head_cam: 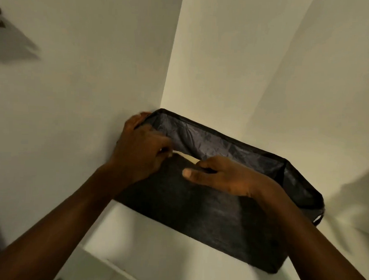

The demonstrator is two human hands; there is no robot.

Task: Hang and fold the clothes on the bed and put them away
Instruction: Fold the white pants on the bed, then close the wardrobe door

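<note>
We log white wall behind and left of bin. Dark fabric bin on white shelf, in corner, top open. Left hand grips bin's near-left rim, fingers curled. Right hand holds mid front rim, fingers hooked over, thumb on front.

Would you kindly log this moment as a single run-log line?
left hand: grips left end of black fabric storage bin | right hand: grips near rim, thumb outside | bin: at white shelf, in wall corner
</note>
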